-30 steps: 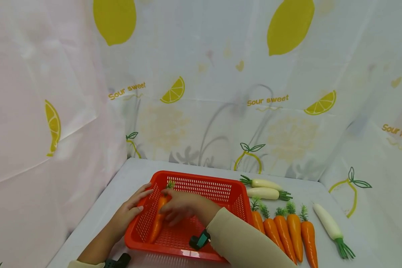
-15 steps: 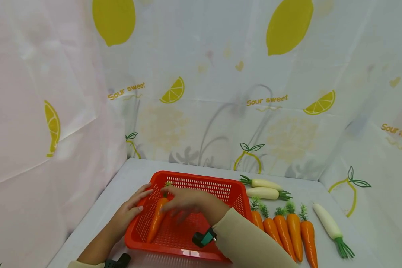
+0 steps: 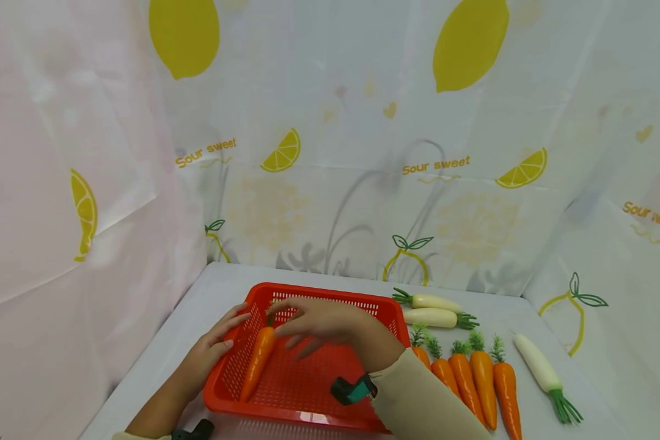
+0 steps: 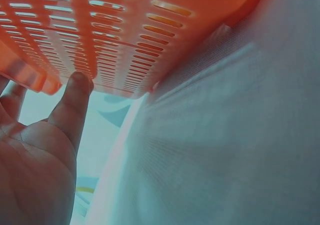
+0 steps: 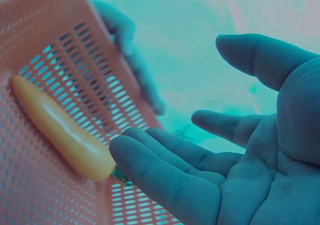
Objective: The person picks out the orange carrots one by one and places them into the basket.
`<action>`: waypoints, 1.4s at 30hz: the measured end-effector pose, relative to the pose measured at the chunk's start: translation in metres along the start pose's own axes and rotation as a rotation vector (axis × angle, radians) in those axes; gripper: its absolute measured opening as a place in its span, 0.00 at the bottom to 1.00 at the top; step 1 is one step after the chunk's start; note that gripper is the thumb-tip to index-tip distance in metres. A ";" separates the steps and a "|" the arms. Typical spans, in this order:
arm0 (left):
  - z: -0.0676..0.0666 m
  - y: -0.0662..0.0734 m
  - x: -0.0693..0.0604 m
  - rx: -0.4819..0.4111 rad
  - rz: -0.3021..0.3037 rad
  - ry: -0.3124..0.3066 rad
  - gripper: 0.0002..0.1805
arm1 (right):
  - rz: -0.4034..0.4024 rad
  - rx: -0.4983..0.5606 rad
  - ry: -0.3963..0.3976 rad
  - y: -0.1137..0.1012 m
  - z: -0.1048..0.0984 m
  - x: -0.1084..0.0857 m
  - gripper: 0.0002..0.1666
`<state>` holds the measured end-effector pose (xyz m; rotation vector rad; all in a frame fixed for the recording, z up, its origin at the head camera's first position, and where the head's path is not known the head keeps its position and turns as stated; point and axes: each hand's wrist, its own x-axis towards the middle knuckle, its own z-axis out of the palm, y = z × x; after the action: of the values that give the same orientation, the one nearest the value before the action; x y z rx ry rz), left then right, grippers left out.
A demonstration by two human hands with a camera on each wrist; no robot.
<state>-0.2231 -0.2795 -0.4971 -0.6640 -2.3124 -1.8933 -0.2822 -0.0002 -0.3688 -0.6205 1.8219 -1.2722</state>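
An orange carrot (image 3: 258, 363) with a green top lies along the left side inside a red plastic basket (image 3: 308, 415). Above the basket, beside the carrot's top end, hovers my right hand (image 3: 330, 322); in the right wrist view its fingers (image 5: 165, 177) are spread and hold nothing. My left hand (image 3: 211, 348) rests against the outside of the basket's left wall with fingers extended. From the left wrist, a digit of that hand (image 4: 72, 102) touches the slotted basket wall (image 4: 105, 40). Part of the carrot's leafy top is hidden behind my right hand.
Several carrots (image 3: 484, 382) lie in a row right of the basket, partly behind my right sleeve (image 3: 429, 397). Two white radishes (image 3: 431, 318) lie at the back right, and another white radish (image 3: 538, 363) sits further right. Printed cloth walls surround the white table (image 3: 154, 379).
My right hand has let go of the carrot, which stays in the basket, and has lifted and drawn back to the right. My left hand has stayed at the basket's side.
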 end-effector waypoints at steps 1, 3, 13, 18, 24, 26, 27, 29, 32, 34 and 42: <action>0.000 0.001 0.000 0.003 0.001 0.002 0.27 | -0.003 -0.003 0.002 -0.001 -0.001 -0.003 0.29; 0.000 0.001 0.000 0.004 0.001 0.005 0.27 | -0.008 -0.004 0.009 -0.002 -0.003 -0.010 0.30; 0.000 0.000 0.000 0.008 -0.032 0.014 0.27 | -0.066 0.052 0.014 -0.002 -0.008 -0.037 0.30; 0.000 -0.002 0.000 0.016 -0.032 0.021 0.27 | -0.112 0.085 0.023 -0.002 -0.015 -0.051 0.30; 0.000 -0.002 0.000 0.027 -0.040 0.024 0.27 | -0.179 0.125 0.057 0.008 -0.023 -0.070 0.29; 0.000 -0.001 0.000 0.039 -0.040 0.026 0.27 | -0.207 0.153 0.060 0.014 -0.026 -0.076 0.30; -0.001 -0.001 0.000 0.041 -0.043 0.027 0.27 | -0.220 0.165 0.058 0.017 -0.028 -0.080 0.30; -0.001 0.001 0.000 0.040 -0.048 0.027 0.27 | -0.250 0.188 0.055 0.021 -0.030 -0.086 0.30; -0.001 0.002 0.001 0.038 -0.052 0.030 0.27 | -0.282 0.201 0.061 0.028 -0.032 -0.095 0.29; -0.001 0.002 0.001 0.034 -0.049 0.031 0.27 | -0.294 0.196 0.076 0.031 -0.033 -0.099 0.28; -0.001 -0.002 0.000 0.003 -0.038 0.013 0.27 | -0.313 0.200 0.158 0.049 -0.037 -0.119 0.31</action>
<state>-0.2240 -0.2807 -0.4990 -0.6100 -2.3356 -1.9037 -0.2447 0.1283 -0.3684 -0.7301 1.7397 -1.7311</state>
